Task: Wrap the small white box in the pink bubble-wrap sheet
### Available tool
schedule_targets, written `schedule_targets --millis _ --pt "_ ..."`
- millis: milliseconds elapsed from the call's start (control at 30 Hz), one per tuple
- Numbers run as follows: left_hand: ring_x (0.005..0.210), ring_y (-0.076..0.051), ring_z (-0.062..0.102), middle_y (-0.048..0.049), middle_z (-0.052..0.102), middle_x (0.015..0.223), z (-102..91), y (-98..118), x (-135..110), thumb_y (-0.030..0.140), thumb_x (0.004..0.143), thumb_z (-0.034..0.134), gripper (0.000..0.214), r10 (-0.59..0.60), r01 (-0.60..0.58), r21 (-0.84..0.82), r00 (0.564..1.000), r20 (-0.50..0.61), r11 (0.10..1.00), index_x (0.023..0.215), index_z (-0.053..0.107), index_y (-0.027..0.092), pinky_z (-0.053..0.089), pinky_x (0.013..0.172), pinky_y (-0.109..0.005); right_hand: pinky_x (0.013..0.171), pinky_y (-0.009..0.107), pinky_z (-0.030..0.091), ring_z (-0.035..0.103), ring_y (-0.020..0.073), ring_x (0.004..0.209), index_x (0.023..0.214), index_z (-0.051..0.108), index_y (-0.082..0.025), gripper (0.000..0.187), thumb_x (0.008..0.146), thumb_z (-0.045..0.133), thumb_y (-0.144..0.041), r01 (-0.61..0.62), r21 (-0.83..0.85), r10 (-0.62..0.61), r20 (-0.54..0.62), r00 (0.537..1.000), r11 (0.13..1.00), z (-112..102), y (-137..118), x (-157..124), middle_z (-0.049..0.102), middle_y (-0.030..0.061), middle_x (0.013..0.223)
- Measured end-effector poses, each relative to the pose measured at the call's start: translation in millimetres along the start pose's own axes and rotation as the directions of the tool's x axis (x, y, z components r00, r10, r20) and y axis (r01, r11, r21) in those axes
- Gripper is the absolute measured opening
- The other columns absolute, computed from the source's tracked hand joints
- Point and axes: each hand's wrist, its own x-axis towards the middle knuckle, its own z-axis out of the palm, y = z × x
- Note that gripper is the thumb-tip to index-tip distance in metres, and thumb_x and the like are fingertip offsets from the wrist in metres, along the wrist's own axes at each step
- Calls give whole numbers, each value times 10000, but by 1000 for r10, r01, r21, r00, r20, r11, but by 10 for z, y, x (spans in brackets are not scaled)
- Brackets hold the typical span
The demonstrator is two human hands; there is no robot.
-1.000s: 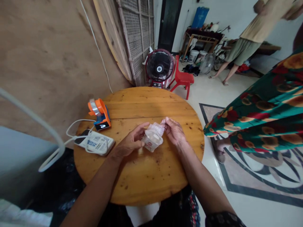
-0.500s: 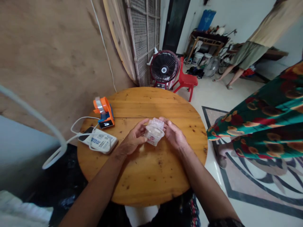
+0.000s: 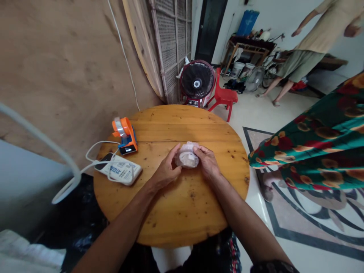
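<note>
A small package in clear bubble wrap point(image 3: 188, 156) is held between my two hands above the middle of the round wooden table point(image 3: 187, 212). Something pale and rounded shows through the wrap; its kind I cannot make out. My left hand point(image 3: 167, 169) grips the package's left side, thumb in front and fingers behind. On the right side, my right hand point(image 3: 209, 161) is closed on the wrap with its thumb lying on top; the other fingers are partly hidden.
An orange and blue tape dispenser point(image 3: 125, 134) stands at the table's far left. Before it lie a white power bank point(image 3: 125, 171) with a cable and a dark phone point(image 3: 104, 161). Beyond are a fan point(image 3: 197, 84) and red chair point(image 3: 226, 95). A person in patterned green cloth point(image 3: 321, 132) stands at right.
The package has been turned, so the red print no longer shows and the rounded pale part faces up. My right thumb has moved onto it. The person at the back has shifted.
</note>
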Motion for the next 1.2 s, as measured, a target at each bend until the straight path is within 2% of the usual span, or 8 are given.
schedule_targets --millis 200,433,600,767,867,1000,1067,1200 --pt "1341 -284 411 -159 375 1489 8 79 -20 63 685 594 854 -36 34 48 998 41 998 1466 264 165 274 1148 -455 528 232 448 550 112 568 769 702 -189 281 642 793 -422 39 -30 -40 -43 998 999 -31 -65 5 678 -15 695" --pt "1287 -274 467 -157 420 1447 -56 11 -5 108 668 621 892 -82 125 -287 984 159 950 1465 229 197 365 1072 -418 466 187 425 534 97 600 730 671 -189 300 636 798 -443 109 -21 -110 -57 992 994 -99 -108 75 641 -24 695" --pt "1127 -244 571 -114 601 1243 -148 8 25 140 632 674 852 -172 192 -423 981 85 886 1418 353 212 432 949 -356 454 182 451 521 89 573 704 639 -179 361 600 812 -478 82 -17 -83 -50 995 996 -81 -104 119 611 -28 674" --pt "943 -197 625 -90 681 1066 -114 31 79 277 734 698 594 -229 217 -349 973 6 912 1288 514 174 467 844 -305 460 192 475 503 82 533 693 648 -170 375 581 816 -487 16 -121 -11 44 999 993 78 -258 222 580 -30 627" --pt "788 -157 615 -52 689 911 -87 10 121 335 726 713 406 -240 219 -303 970 -36 928 1077 634 146 470 734 -259 452 210 470 491 84 516 678 633 -171 389 570 802 -504 -1 -191 20 98 995 982 172 -305 398 548 -35 601" --pt "584 -100 517 13 618 684 -73 -52 153 391 712 711 275 -299 248 -279 941 -158 928 800 634 141 398 570 -212 505 221 461 546 110 611 735 604 -181 392 572 782 -490 -4 -297 -16 -66 998 955 50 -260 475 597 -15 694" --pt "571 -97 502 21 598 655 -66 -76 162 407 705 710 284 -302 241 -281 933 -197 929 764 620 144 384 556 -209 550 230 456 568 129 678 796 603 -187 378 638 737 -502 56 -398 -107 -107 989 916 -76 -236 308 619 -3 749" --pt "551 -89 470 33 565 617 -56 -84 171 423 692 712 297 -293 229 -269 928 -230 936 707 600 148 360 539 -205 791 345 495 615 219 953 1005 611 -196 399 779 616 -524 265 -705 -291 87 953 658 -105 -204 -257 658 78 1029"
